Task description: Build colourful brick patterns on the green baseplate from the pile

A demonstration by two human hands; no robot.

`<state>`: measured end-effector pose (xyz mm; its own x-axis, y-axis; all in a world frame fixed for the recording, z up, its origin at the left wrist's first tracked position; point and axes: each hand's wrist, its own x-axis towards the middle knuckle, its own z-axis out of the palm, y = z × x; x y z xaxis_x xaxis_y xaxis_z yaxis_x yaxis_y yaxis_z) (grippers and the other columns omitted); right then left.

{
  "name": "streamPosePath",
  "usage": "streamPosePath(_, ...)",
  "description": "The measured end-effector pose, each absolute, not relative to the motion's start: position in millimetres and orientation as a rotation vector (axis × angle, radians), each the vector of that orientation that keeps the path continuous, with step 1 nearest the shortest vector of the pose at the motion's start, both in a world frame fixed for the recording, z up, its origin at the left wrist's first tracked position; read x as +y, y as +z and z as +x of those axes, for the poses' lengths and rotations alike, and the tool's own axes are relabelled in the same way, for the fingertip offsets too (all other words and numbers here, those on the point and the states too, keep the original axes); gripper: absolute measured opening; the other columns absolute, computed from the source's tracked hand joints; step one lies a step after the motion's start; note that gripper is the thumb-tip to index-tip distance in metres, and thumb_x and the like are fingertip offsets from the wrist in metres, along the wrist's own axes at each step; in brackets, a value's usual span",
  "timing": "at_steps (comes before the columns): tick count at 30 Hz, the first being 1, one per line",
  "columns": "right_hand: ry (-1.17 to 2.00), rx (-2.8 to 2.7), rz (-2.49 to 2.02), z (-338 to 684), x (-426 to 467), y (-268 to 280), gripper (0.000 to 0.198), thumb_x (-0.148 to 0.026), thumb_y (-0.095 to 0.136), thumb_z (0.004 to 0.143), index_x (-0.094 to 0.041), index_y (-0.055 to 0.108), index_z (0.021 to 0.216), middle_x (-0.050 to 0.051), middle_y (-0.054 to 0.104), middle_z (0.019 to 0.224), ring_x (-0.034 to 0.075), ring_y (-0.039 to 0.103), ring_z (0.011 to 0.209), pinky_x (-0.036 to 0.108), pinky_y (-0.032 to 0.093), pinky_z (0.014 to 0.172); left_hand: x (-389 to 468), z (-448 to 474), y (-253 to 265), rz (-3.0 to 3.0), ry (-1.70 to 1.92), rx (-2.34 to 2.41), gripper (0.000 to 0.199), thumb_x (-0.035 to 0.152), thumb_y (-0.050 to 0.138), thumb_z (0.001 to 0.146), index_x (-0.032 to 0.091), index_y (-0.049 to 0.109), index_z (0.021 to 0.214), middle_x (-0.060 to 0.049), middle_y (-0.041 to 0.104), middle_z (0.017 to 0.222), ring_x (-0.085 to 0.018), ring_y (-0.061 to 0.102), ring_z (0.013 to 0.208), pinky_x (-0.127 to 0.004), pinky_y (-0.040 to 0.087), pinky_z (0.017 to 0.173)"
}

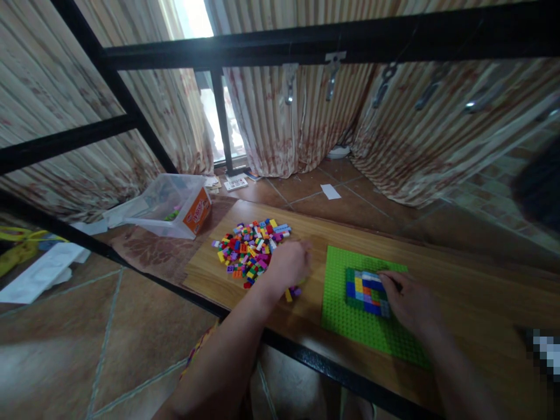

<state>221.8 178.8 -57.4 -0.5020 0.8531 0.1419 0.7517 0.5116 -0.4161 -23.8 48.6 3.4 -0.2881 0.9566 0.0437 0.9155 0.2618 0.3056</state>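
Observation:
My left hand (289,261) is over the right side of a loose pile of small coloured toy bricks (250,249). Its fingers are curled and smeared by motion, so what they hold, if anything, is unclear. A green studded baseplate (339,315) lies to the right. On it sits a low, roughly rectangular build (365,291) of blue, green, yellow, white and orange bricks. The curled fingers of my right hand (406,294) touch the build's upper right edge. Thumb and forefinger are pinched; anything between them is hidden.
Pile and baseplate lie on a wooden tabletop (306,315) with a black metal frame (315,364). Beyond its left end, a clear plastic bin (170,204) with an orange label holds a few green pieces. Black rails (262,49) cross above, before striped curtains (271,122). White paper (330,191) lies on the tiled floor.

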Motion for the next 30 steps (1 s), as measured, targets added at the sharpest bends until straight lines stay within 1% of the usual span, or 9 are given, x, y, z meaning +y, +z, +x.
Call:
streamPosePath(4, 0.439, -2.432, -1.357, 222.7, 180.7, -60.3, 0.043, -0.044, 0.036, 0.088, -0.018, 0.069, 0.094, 0.011, 0.068, 0.1, 0.026, 0.062, 0.089, 0.039, 0.047, 0.081, 40.8, -49.9, 10.1, 1.537, 0.358, 2.549, 0.023, 0.021, 0.043, 0.086, 0.019, 0.065, 0.094, -0.009, 0.07, 0.086, -0.022, 0.066, 0.086, -0.028, 0.048, 0.073)
streamPosePath(7, 0.436, -2.433, -1.349, 222.6, 180.7, -60.5, 0.043, -0.044, 0.036, 0.088, -0.018, 0.069, 0.094, 0.011, 0.068, 0.101, 0.026, 0.063, 0.089, 0.038, 0.047, 0.081, 33.6, -65.7, 12.9, 1.434, 0.316, 2.625, 0.022, 0.022, 0.048, 0.083, 0.02, 0.067, 0.095, -0.01, 0.071, 0.089, -0.023, 0.066, 0.091, -0.028, 0.047, 0.075)
streamPosePath(9, 0.432, -2.435, -1.354, 222.6, 180.3, -59.7, 0.043, -0.044, 0.036, 0.088, -0.018, 0.069, 0.094, 0.011, 0.068, 0.1, 0.026, 0.063, 0.088, 0.038, 0.047, 0.08, 28.8, -75.8, 13.9, 1.412, 0.299, 2.647, 0.024, 0.018, 0.05, 0.079, 0.02, 0.068, 0.095, -0.01, 0.071, 0.09, -0.023, 0.065, 0.092, -0.028, 0.046, 0.076)
streamPosePath(12, 0.446, -2.439, -1.377, 222.6, 179.9, -58.2, 0.043, -0.044, 0.036, 0.087, -0.018, 0.069, 0.094, 0.011, 0.068, 0.1, 0.026, 0.063, 0.089, 0.039, 0.047, 0.082, 20.8, -93.5, 15.1, 1.362, 0.347, 2.681, 0.031, 0.012, 0.048, 0.076, 0.019, 0.07, 0.096, -0.01, 0.071, 0.09, -0.023, 0.065, 0.089, -0.029, 0.046, 0.075)
streamPosePath(16, 0.471, -2.442, -1.408, 223.0, 180.4, -58.5, 0.045, -0.046, 0.035, 0.086, -0.018, 0.069, 0.096, 0.011, 0.067, 0.104, 0.027, 0.063, 0.091, 0.039, 0.047, 0.083, 5.1, -128.0, 16.8, 1.12, 0.468, 2.789, 0.036, 0.015, 0.049, 0.077, 0.02, 0.069, 0.106, -0.008, 0.072, 0.095, -0.021, 0.065, 0.087, -0.027, 0.046, 0.074)
streamPosePath(20, 0.464, -2.457, -1.4, 224.0, 182.2, -62.1, 0.046, -0.047, 0.034, 0.087, -0.018, 0.069, 0.096, 0.011, 0.067, 0.104, 0.027, 0.062, 0.092, 0.04, 0.046, 0.084, -15.2, -167.6, 14.2, 1.0, 0.465, 2.893, 0.038, 0.015, 0.054, 0.073, 0.018, 0.069, 0.107, -0.007, 0.072, 0.097, -0.02, 0.064, 0.09, -0.025, 0.047, 0.078)
streamPosePath(25, 0.444, -2.461, -1.36, 224.7, 184.6, -65.1, 0.045, -0.047, 0.034, 0.087, -0.018, 0.068, 0.095, 0.011, 0.067, 0.101, 0.026, 0.063, 0.089, 0.04, 0.048, 0.082, -26.9, -193.1, 3.1, 0.943, 0.366, 2.853, 0.036, 0.02, 0.058, 0.073, 0.016, 0.07, 0.106, -0.007, 0.072, 0.094, -0.019, 0.065, 0.086, -0.024, 0.048, 0.076)
streamPosePath(30, 0.418, -2.46, -1.405, 223.4, 184.0, -64.6, 0.046, -0.047, 0.033, 0.087, -0.019, 0.069, 0.094, 0.011, 0.067, 0.102, 0.027, 0.063, 0.089, 0.04, 0.048, 0.081, -22.0, -198.0, -9.6, 0.985, 0.321, 2.782, 0.032, 0.02, 0.061, 0.07, 0.019, 0.073, 0.1, -0.006, 0.073, 0.088, -0.019, 0.065, 0.081, -0.022, 0.047, 0.071)
